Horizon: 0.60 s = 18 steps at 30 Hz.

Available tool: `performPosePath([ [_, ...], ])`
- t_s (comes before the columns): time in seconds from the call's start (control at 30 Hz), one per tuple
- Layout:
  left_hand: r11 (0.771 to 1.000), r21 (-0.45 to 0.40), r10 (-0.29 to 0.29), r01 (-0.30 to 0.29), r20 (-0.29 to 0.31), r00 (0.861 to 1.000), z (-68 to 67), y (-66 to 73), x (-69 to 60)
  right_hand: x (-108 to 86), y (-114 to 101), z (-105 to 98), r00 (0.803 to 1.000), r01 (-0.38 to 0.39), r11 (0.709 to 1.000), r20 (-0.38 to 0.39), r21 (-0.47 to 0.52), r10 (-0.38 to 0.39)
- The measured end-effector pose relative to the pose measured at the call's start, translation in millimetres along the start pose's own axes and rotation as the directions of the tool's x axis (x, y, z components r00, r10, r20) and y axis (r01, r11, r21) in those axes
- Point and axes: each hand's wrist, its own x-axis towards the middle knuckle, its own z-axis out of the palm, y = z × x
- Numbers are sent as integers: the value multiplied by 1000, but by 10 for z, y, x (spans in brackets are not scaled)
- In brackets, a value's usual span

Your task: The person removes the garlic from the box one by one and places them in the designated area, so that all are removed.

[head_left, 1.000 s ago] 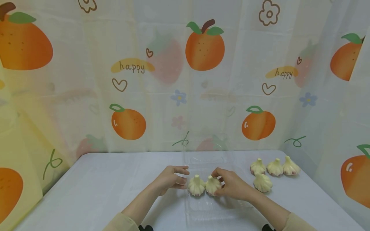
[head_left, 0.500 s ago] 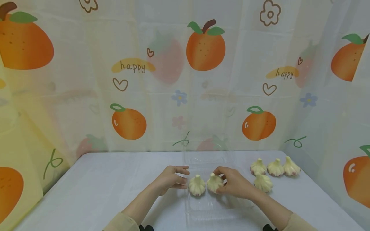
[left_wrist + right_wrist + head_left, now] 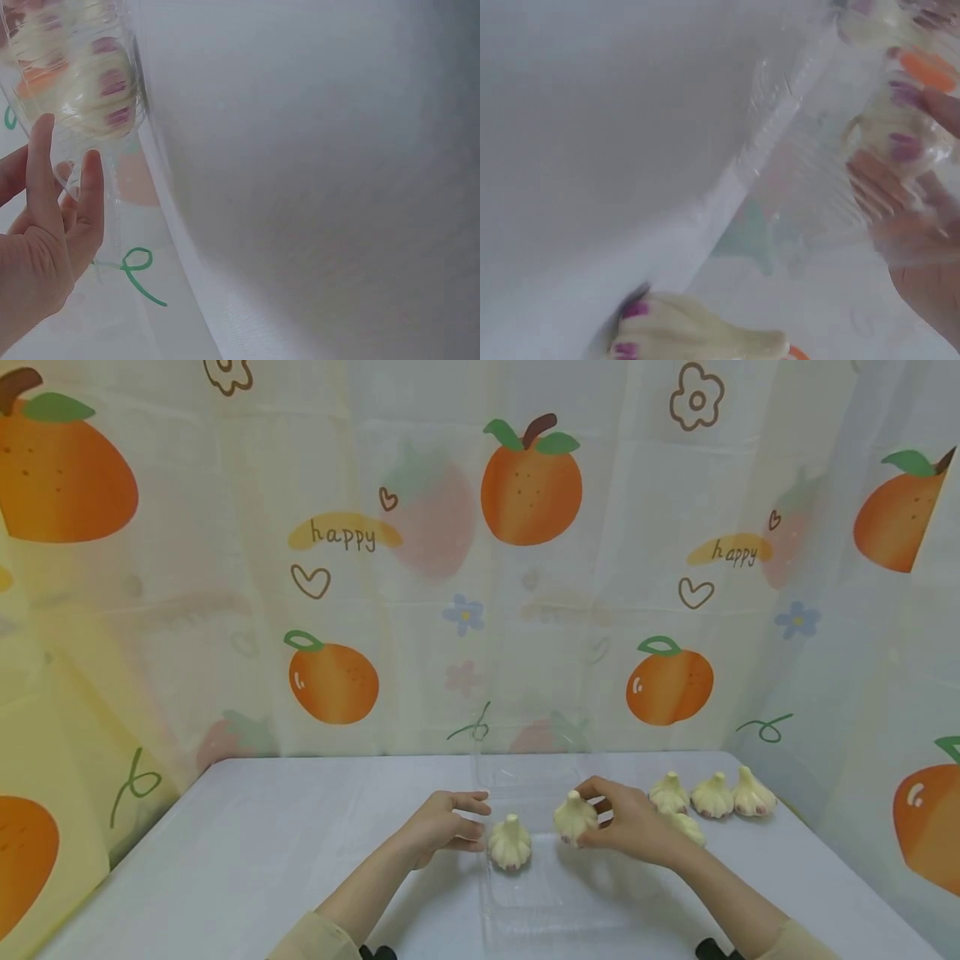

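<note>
Between thumb and fingers my right hand grips a garlic bulb, raised over the right side of a clear plastic box. A second garlic bulb sits upright inside the box at its left. My left hand is at the box's left wall, its fingers extended and holding nothing. In the left wrist view, the fingertips lie at the clear wall, with the seated bulb behind it. The right wrist view shows the gripped bulb through clear plastic.
Several garlic bulbs stand on the white table to the right, one partly hidden behind my right hand. The box's transparent lid stands raised at the back. A fruit-print curtain hangs behind and beside the table.
My right hand has lifted its garlic bulb up and to the right, away from the other bulb in the box. The left hand has stayed in place.
</note>
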Motion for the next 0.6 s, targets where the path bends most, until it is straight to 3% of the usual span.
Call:
performPosePath([
  [0.3, 1000, 1, 3, -3, -3, 1000, 2, 0, -13, -91, 89, -212, 991, -105, 995, -90, -2, 104],
  [0.6, 1000, 5, 7, -7, -3, 1000, 10, 13, -15, -211, 114, -397, 978, -139, 988, -168, -64, 126],
])
